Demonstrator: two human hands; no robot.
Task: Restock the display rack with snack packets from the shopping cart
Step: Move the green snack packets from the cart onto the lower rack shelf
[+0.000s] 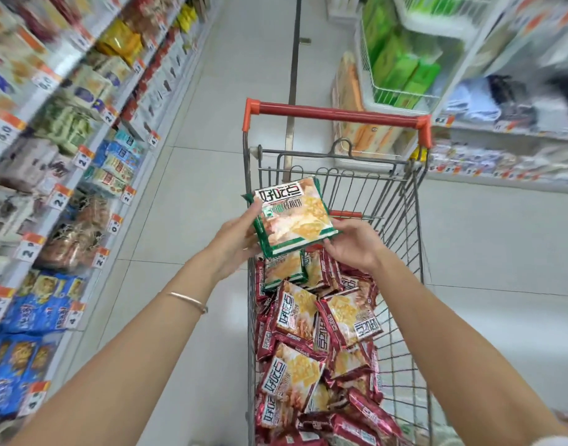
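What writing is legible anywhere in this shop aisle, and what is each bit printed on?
"好吃点": brand on the green-edged packet held by the left hand and right hand.
"好吃点": same brand on the red packets in the shopping cart.
Smaller line under the held packet's brand: too blurred.
Left-side price tags: blurred, only a stray "2" shows.
Right-side price tags: unreadable.

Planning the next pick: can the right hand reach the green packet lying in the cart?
Likely yes once freed: the right hand holds the raised packet, but the cart packet lies uncovered on top, just below it.
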